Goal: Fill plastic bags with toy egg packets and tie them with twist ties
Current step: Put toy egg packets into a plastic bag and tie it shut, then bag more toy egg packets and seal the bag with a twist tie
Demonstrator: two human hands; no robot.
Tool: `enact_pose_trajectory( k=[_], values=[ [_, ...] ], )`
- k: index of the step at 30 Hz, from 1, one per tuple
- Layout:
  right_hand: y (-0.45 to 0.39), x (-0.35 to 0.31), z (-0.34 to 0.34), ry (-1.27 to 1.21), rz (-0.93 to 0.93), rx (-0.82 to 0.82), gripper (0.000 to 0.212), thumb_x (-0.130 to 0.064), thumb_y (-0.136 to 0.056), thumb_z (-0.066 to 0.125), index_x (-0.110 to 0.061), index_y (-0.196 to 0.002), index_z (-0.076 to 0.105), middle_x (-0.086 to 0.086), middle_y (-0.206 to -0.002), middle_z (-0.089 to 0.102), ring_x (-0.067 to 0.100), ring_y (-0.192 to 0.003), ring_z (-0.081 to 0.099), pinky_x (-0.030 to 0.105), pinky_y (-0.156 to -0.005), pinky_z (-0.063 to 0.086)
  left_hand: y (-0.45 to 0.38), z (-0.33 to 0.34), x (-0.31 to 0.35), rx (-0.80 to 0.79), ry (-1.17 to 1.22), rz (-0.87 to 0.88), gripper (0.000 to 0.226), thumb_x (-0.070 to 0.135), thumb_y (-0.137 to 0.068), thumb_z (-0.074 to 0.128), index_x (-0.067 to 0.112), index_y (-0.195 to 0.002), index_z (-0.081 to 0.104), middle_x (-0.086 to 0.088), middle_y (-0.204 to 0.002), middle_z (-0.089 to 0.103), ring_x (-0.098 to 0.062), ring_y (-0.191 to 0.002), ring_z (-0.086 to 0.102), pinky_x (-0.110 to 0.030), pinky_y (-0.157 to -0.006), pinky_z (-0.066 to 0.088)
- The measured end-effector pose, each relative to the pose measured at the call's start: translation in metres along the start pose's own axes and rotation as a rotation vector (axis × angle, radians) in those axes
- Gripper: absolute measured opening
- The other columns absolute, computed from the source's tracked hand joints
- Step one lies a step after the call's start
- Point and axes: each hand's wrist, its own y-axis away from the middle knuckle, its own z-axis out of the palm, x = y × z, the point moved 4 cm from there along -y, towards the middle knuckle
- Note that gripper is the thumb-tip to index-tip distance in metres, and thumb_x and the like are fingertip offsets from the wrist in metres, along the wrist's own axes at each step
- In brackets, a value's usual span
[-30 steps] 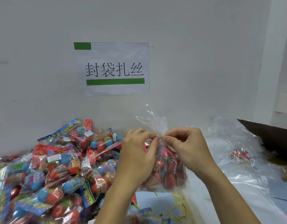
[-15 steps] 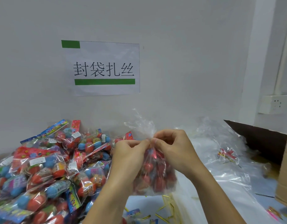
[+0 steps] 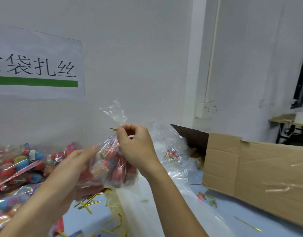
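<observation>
A heap of toy egg packets (image 3: 19,161) lies left of the filled plastic bag (image 3: 116,166). The left hand (image 3: 79,159), fingers straight, rests against the bag's side; the right hand (image 3: 137,147) pinches its gathered neck at a gold twist tie (image 3: 113,129). A cardboard box (image 3: 256,177) stands right of the bag on the table (image 3: 190,218).

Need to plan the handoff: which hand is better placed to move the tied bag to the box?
Right. The right hand already pinches the bag at its tied neck, nearest the box; the left hand only rests on its far side.
</observation>
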Motion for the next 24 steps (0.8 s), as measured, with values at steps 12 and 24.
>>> enact_pose_trajectory(
  k=[12,24],
  values=[
    [0.012,0.022,-0.097,-0.013,0.221,-0.043,0.045,-0.032,-0.091,0.072,0.012,-0.087,0.067,0.013,-0.073,0.059,0.019,-0.066,0.052,0.029,-0.063,0.044,0.011,0.033,-0.003,-0.055,0.115,0.019,0.026,0.033,-0.091,0.06,0.01,-0.097,0.071,-0.013,-0.085,0.077,-0.029,-0.07,0.075,-0.038,-0.062,0.058],
    [0.007,0.055,-0.281,-0.587,0.293,1.225,0.029,-0.04,-0.093,0.069,-0.022,-0.077,0.054,-0.009,-0.077,0.063,0.005,-0.065,0.063,0.018,-0.055,0.051,-0.006,0.003,-0.008,0.218,0.116,0.089,0.024,0.017,-0.104,0.042,0.009,-0.095,0.063,-0.012,-0.083,0.076,-0.028,-0.078,0.071,-0.035,-0.055,0.059]
  ],
)
